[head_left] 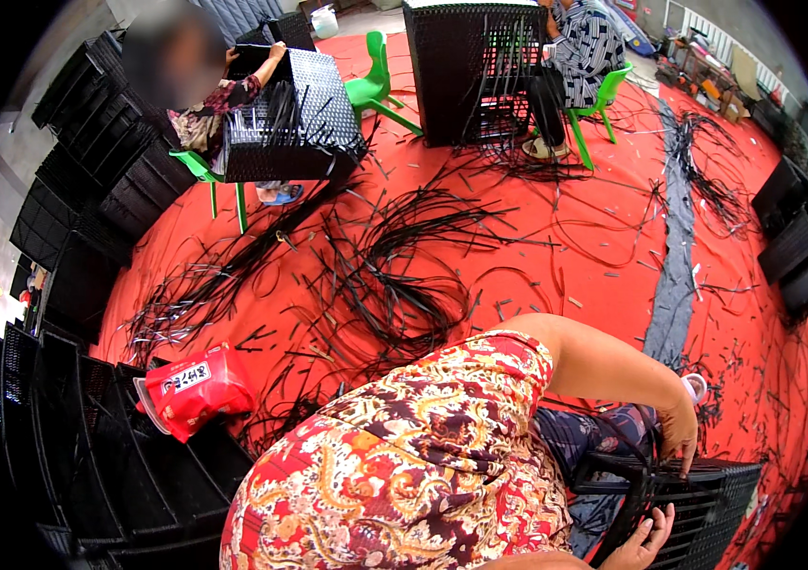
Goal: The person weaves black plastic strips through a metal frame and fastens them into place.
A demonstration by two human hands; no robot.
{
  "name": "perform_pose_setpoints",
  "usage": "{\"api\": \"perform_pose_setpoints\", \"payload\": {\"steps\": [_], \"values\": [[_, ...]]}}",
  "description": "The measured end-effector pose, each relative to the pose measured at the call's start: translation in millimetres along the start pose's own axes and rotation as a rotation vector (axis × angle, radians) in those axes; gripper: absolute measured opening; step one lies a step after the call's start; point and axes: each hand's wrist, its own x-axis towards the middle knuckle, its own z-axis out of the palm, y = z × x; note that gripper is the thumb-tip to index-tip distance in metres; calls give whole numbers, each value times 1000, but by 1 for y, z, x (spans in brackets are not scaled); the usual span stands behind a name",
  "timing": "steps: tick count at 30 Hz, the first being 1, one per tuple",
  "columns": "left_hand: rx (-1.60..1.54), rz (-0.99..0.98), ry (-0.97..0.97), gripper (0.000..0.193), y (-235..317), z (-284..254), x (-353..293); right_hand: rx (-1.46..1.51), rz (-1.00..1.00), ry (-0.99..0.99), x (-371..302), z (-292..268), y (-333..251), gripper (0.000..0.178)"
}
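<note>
My left arm reaches over from the upper side, and my left hand [680, 439] is bent down at the near end of a black woven frame [708, 513] at the lower right. Its fingers are drawn together against the dark strips; what they pinch, if anything, is too small to make out. Below it, at the lower edge, my right hand [640, 543] is turned partly upward beside the frame's slats, fingers bent and apart, with nothing seen in it. Black strips [613, 465] cross the frame near my dark trousers. My patterned garment [404, 446] fills the lower middle.
A red bag [197, 391] lies on stacked black woven pieces [90, 446] at left. Loose black strips [394, 275] litter the red floor covering [556, 247]. Two people on green chairs [604, 100] work at large black woven pieces [304, 90]. More black pieces [794, 242] stand far right.
</note>
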Motion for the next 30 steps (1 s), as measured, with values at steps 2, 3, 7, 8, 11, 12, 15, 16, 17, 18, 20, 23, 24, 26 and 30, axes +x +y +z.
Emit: {"api": "perform_pose_setpoints", "payload": {"steps": [2,3,7,8,11,12,15,16,17,18,20,23,24,26,30], "values": [[209,176,72,58,-75,4,1,21,-9,-47,0,8,0,24],[320,168,82,57,-61,1,4,18,7,-21,4,3,1,24],[716,-628,190,49,-71,-6,-97,92,49,28,0,-1,2,24],[783,-771,140,46,-91,-6,-129,90,39,21,2,1,3,24],[702,-1128,-144,20,-126,-5,-218,79,31,23,5,3,5,24],[641,-1119,-206,16,-139,6,-251,77,27,4,6,5,2,24],[415,-1188,401,17,-129,41,-268,-26,-13,-7,7,2,1,25],[423,-1218,419,20,-135,46,-267,-71,-38,-15,8,1,1,25],[424,-1262,449,23,-139,54,-271,-105,-76,-34,9,3,-3,26],[442,-1266,455,26,-126,48,-253,-121,-91,-15,9,2,-3,27],[501,-1249,572,42,-100,48,-223,-139,-132,2,10,3,-3,27],[400,-919,863,48,-52,41,-163,-224,-242,16,9,3,-6,29],[361,-787,903,46,-50,42,-142,-220,-281,-8,11,6,-8,29],[351,-412,943,39,4,46,-81,-238,-324,-9,13,7,-7,30],[647,-144,774,23,60,73,-9,-284,-370,14,14,8,-9,30]]}}
